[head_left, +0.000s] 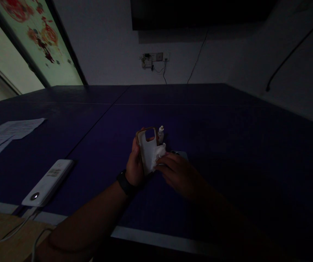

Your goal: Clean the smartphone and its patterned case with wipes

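My left hand (pixel 135 165) grips a phone case (pixel 147 151) by its left edge, its pale inner side towards me and the camera cutout at the top. Pinched in my right hand (pixel 176 173) is a crumpled white tissue (pixel 159 152), which lies against the inside of the case. Just behind the case a small white-capped bottle (pixel 160 135) stands upright on the blue table (pixel 107 145). A phone (pixel 183 154) lies on the table, mostly hidden behind my right hand.
To the left lies a white power bank (pixel 49 180) with a cable (pixel 19 228) running off the table's near edge. Printed sheets (pixel 11 131) rest at the far left. A wall socket (pixel 159 57) and a dark screen (pixel 200 14) are on the wall beyond.
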Demonstrator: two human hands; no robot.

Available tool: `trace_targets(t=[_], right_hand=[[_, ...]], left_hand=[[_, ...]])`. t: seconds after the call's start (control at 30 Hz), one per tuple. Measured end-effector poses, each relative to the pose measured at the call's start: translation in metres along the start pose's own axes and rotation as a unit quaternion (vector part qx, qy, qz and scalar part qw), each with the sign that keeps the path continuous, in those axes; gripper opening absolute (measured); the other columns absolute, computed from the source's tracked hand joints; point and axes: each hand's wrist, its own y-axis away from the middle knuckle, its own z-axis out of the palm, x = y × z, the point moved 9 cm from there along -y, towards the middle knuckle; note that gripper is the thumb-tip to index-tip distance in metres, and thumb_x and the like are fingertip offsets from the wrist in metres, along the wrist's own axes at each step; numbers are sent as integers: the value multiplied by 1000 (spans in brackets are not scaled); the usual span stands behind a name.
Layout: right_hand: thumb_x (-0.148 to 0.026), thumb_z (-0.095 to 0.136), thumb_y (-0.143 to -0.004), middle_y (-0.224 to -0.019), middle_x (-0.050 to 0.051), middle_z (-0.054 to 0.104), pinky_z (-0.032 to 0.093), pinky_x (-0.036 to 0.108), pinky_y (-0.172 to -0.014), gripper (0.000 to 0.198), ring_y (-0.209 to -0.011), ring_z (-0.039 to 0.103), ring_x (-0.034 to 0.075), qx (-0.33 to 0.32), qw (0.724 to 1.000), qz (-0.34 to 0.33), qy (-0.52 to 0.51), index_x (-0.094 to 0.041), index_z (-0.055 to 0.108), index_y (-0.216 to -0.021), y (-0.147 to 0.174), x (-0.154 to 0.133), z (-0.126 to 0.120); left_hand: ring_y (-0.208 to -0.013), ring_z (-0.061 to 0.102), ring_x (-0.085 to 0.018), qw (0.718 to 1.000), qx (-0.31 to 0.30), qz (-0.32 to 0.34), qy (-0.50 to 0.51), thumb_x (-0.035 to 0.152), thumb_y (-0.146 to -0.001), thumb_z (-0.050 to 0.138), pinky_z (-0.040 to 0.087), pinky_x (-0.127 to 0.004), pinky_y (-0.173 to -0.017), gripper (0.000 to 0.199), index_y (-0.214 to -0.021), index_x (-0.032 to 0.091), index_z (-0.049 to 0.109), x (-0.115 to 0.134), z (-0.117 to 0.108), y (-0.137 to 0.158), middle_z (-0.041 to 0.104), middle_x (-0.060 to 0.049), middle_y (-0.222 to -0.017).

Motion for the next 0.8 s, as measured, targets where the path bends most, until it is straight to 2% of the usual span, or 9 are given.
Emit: trace_targets(t=[0.1, 0.2, 0.27, 0.37, 0.43, 0.53, 0.6, 0.73, 0.8], right_hand=[[-8, 55, -100, -104, 10, 75, 59, 38, -87, 21, -100, 66, 24, 27, 999, -17, 19, -14, 73, -107, 0, 3, -4], [-12, 52, -104, -103, 9, 76, 57, 35, -83, 22, -95, 65, 22, 37, 999, -33, 5, -16, 73, -107, 3, 6, -5], [-14, 52, -104, -102, 8, 76, 56, 34, -82, 22, -92, 65, 21, 41, 999, -27, -21, -18, 74, -107, 6, 11, -6], [-12, 52, -103, -100, 7, 76, 56, 35, -81, 22, -89, 66, 20, 60, 996, -18, -56, -21, 72, -108, 10, 13, -12], [-10, 54, -101, -99, 6, 76, 57, 35, -83, 21, -91, 68, 20, 108, 990, 12, -86, -22, 69, -109, 11, 17, -24], [-8, 57, -98, -100, 4, 75, 57, 35, -85, 20, -94, 71, 20, 174, 972, 93, -125, -23, 63, -108, 13, 26, -36], [-9, 56, -99, -103, 6, 74, 58, 37, -86, 20, -96, 71, 21, 151, 977, 91, -118, -23, 62, -113, 8, 19, -31], [-9, 57, -94, -118, 14, 71, 58, 46, -93, 33, -109, 67, 28, 12, 994, 46, -93, -17, 60, -126, -2, 3, 2], [-6, 55, -91, -121, 16, 70, 57, 49, -95, 36, -112, 65, 29, -19, 996, 48, -73, -15, 61, -126, -3, 2, 11]], left_hand=[[-125, 64, -31, 1000, 19, 10, 2, 60, -88, 68, 48, -47, -110, 67, -145, 28, 53, -3, -4, -1, 68, -9, -134], [-132, 59, -32, 999, 34, 9, 4, 60, -89, 65, 45, -46, -113, 68, -146, 26, 53, -7, -7, -4, 68, -10, -135], [-131, 60, -31, 999, 32, 4, 1, 61, -89, 66, 46, -45, -112, 69, -147, 26, 52, -6, -6, -4, 69, -9, -133], [-119, 67, -30, 999, 32, 11, -5, 62, -88, 67, 50, -44, -107, 71, -147, 28, 51, -1, -4, -3, 72, -7, -124], [-110, 70, -29, 999, 30, 26, -13, 61, -88, 68, 53, -44, -101, 69, -147, 30, 51, 4, -2, 1, 72, -7, -122], [-103, 71, -27, 998, 13, 51, -27, 62, -86, 70, 56, -45, -95, 66, -144, 33, 55, 8, 3, 8, 69, -7, -126], [-102, 70, -26, 998, -6, 64, -26, 63, -83, 73, 56, -45, -94, 66, -140, 34, 57, 9, 7, 12, 67, -7, -130], [-102, 69, -26, 996, -23, 81, -26, 63, -80, 77, 55, -44, -94, 67, -137, 33, 60, 11, 8, 15, 65, -8, -132], [-102, 69, -27, 997, -11, 76, -21, 64, -80, 76, 55, -45, -94, 69, -138, 32, 59, 10, 5, 13, 65, -9, -133]])
